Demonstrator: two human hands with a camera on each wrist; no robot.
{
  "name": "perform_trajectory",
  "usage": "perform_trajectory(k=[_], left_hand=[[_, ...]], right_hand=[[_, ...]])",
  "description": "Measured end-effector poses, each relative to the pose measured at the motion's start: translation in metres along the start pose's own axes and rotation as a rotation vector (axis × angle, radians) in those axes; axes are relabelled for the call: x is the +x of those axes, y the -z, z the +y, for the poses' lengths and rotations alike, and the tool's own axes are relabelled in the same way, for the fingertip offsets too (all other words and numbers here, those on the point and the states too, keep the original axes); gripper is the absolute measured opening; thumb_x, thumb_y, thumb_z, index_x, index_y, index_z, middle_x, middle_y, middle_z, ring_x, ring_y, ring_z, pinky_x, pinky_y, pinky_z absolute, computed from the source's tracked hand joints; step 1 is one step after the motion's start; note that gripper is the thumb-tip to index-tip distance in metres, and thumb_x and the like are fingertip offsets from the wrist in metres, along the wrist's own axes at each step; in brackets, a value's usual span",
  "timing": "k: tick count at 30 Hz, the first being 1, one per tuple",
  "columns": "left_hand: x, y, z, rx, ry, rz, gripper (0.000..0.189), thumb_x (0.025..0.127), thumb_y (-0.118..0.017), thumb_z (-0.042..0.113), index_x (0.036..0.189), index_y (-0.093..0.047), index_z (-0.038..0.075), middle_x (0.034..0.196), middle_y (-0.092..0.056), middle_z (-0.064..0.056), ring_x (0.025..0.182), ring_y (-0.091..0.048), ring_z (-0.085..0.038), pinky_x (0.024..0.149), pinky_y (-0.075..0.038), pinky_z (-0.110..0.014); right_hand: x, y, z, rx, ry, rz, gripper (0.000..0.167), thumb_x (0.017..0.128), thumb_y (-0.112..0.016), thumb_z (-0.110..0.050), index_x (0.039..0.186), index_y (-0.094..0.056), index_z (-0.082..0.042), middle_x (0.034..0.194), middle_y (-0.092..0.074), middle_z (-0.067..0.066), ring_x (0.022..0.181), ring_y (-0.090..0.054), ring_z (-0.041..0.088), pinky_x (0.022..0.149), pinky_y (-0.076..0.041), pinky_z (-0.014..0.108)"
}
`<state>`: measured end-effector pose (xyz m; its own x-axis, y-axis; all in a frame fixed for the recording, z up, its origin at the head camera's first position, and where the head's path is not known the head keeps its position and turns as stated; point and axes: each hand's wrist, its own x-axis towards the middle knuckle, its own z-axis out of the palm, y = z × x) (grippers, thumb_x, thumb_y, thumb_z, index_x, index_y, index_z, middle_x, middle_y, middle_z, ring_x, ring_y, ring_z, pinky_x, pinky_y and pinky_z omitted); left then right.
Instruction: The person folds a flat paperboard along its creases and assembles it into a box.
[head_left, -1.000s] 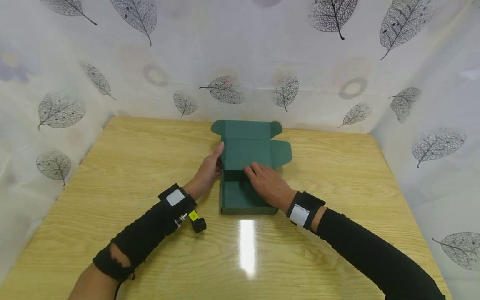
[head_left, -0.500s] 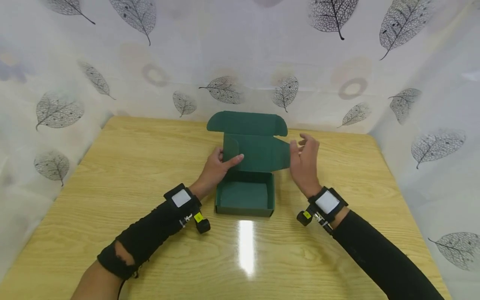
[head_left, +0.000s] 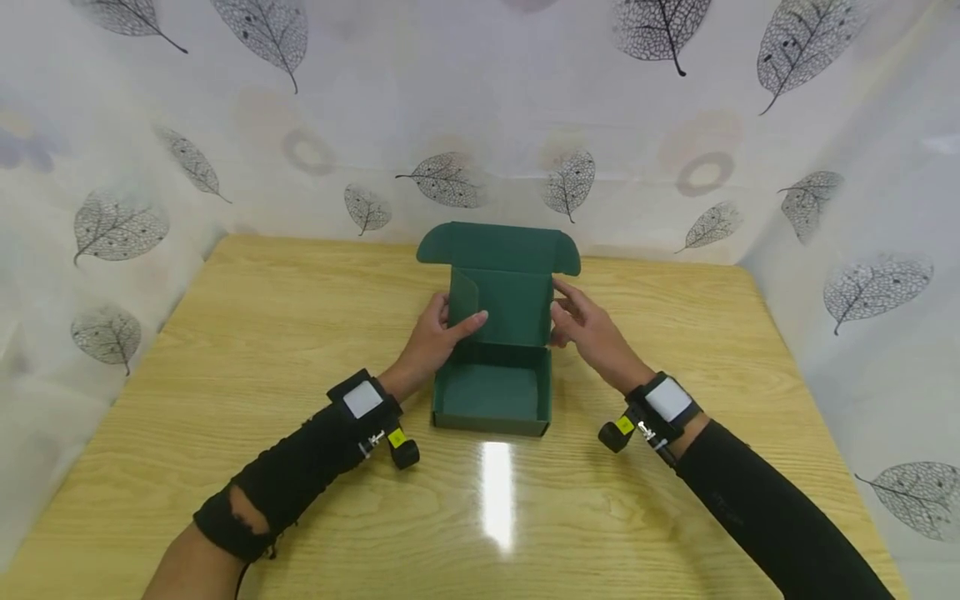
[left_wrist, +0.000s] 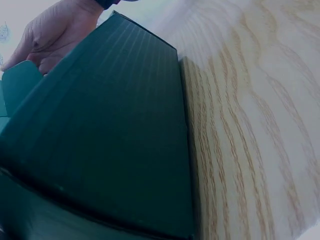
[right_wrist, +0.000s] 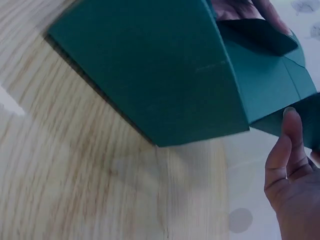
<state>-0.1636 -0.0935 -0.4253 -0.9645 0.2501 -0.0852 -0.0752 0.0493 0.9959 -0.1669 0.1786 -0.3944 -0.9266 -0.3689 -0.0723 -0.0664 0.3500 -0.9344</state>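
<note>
A dark green cardboard mailer box (head_left: 491, 392) sits on the table with its lid (head_left: 513, 308) raised behind the tray, whose inside is bare. My left hand (head_left: 429, 337) grips the lid's left edge. Its thumb lies over the folded-in left side flap (head_left: 465, 292), and its other fingers go behind the lid, partly hidden. At the lid's right edge, my right hand (head_left: 588, 329) touches the right side flap (right_wrist: 287, 122) from outside with its fingertips. That flap is bent up, edge-on in the head view. The front flap with rounded ears (head_left: 501, 247) stands above the lid.
The box rests on a light wood-grain table (head_left: 315, 292). A white leaf-print curtain (head_left: 495, 108) hangs behind and at both sides. Small cameras are strapped to both wrists, such as the left wrist camera (head_left: 405, 452).
The lid has tilted more upright, and the left thumb has come over the left flap. My right hand left the tray, swung right, then moved inward, bending the right flap up.
</note>
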Motion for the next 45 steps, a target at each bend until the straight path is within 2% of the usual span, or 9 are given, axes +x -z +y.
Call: perform_trajectory(k=[7, 11, 16, 21, 28, 31, 36, 39, 45], left_hand=[[-0.002, 0.0, 0.0, 0.019, -0.062, -0.05, 0.065, 0.098, -0.068, 0.027, 0.15, -0.032, 0.011, 0.142, -0.055, -0.011, 0.132, -0.052, -0.024, 0.108, -0.042, -0.048], [-0.003, 0.001, 0.002, 0.023, -0.076, -0.07, 0.063, 0.099, -0.067, 0.024, 0.15, -0.032, 0.011, 0.14, -0.056, -0.013, 0.129, -0.055, -0.027, 0.106, -0.045, -0.048], [-0.003, 0.013, -0.004, -0.01, -0.099, -0.118, 0.089, 0.091, -0.069, 0.056, 0.158, -0.025, 0.018, 0.154, -0.043, -0.012, 0.14, -0.045, -0.027, 0.111, -0.04, -0.048], [-0.002, 0.023, 0.006, -0.167, -0.129, -0.071, 0.121, 0.072, -0.049, 0.083, 0.164, -0.002, 0.02, 0.158, -0.028, -0.021, 0.145, -0.031, -0.032, 0.118, -0.028, -0.048], [0.0, 0.02, 0.027, -0.369, -0.248, -0.005, 0.088, 0.09, -0.018, 0.076, 0.162, 0.008, 0.034, 0.168, -0.006, -0.002, 0.154, -0.012, -0.026, 0.123, -0.006, -0.048], [-0.002, 0.018, 0.031, -0.393, -0.25, -0.03, 0.073, 0.098, -0.018, 0.067, 0.163, 0.001, 0.036, 0.169, -0.004, 0.006, 0.154, -0.012, -0.028, 0.123, -0.01, -0.05], [-0.006, 0.015, 0.033, -0.215, -0.246, 0.016, 0.064, 0.108, -0.036, 0.047, 0.164, -0.012, 0.028, 0.168, -0.015, 0.008, 0.153, -0.019, -0.017, 0.122, -0.021, -0.039], [-0.008, 0.013, 0.033, -0.115, -0.247, 0.067, 0.066, 0.106, -0.048, 0.041, 0.163, -0.02, 0.021, 0.164, -0.027, -0.001, 0.148, -0.031, -0.018, 0.119, -0.027, -0.036], [-0.01, 0.011, 0.034, -0.13, -0.272, 0.067, 0.072, 0.103, -0.052, 0.043, 0.162, -0.023, 0.015, 0.156, -0.036, -0.009, 0.145, -0.037, -0.021, 0.118, -0.031, -0.038]], right_hand=[[0.008, -0.012, -0.006, -0.081, 0.026, 0.077, 0.066, 0.101, -0.062, -0.041, 0.152, -0.039, -0.007, 0.12, -0.06, 0.016, 0.091, -0.065, 0.025, 0.082, -0.057, 0.048], [0.009, -0.015, -0.009, -0.136, 0.048, 0.129, 0.058, 0.099, -0.067, -0.035, 0.144, -0.046, -0.005, 0.111, -0.061, 0.014, 0.08, -0.061, 0.024, 0.071, -0.056, 0.037], [0.006, -0.013, -0.007, -0.127, 0.081, 0.101, 0.059, 0.101, -0.064, -0.029, 0.15, -0.04, -0.005, 0.121, -0.06, 0.017, 0.088, -0.064, 0.029, 0.072, -0.053, 0.03], [0.001, -0.008, -0.005, -0.084, 0.106, 0.036, 0.068, 0.104, -0.056, -0.03, 0.161, -0.022, -0.013, 0.142, -0.052, 0.02, 0.094, -0.064, 0.029, 0.086, -0.054, 0.038], [0.002, -0.006, -0.008, 0.046, 0.24, 0.048, 0.056, 0.11, -0.037, -0.036, 0.162, -0.019, -0.029, 0.144, -0.049, 0.016, 0.084, -0.06, 0.024, 0.073, -0.05, 0.034], [0.002, -0.007, -0.012, 0.089, 0.257, 0.08, 0.053, 0.111, -0.022, -0.043, 0.159, -0.032, -0.021, 0.118, -0.057, 0.017, 0.071, -0.055, 0.025, 0.074, -0.051, 0.034], [0.001, -0.007, -0.02, 0.1, 0.23, 0.127, 0.059, 0.11, -0.021, -0.049, 0.149, -0.044, -0.011, 0.08, -0.051, 0.018, 0.073, -0.054, 0.025, 0.078, -0.049, 0.036], [0.001, -0.007, -0.023, 0.109, 0.216, 0.132, 0.059, 0.109, -0.024, -0.051, 0.141, -0.047, -0.006, 0.081, -0.052, 0.013, 0.077, -0.056, 0.022, 0.08, -0.049, 0.035], [0.001, -0.005, -0.024, 0.235, 0.226, 0.104, 0.065, 0.109, -0.025, -0.052, 0.147, -0.046, -0.004, 0.086, -0.053, 0.01, 0.079, -0.055, 0.019, 0.085, -0.048, 0.034]])
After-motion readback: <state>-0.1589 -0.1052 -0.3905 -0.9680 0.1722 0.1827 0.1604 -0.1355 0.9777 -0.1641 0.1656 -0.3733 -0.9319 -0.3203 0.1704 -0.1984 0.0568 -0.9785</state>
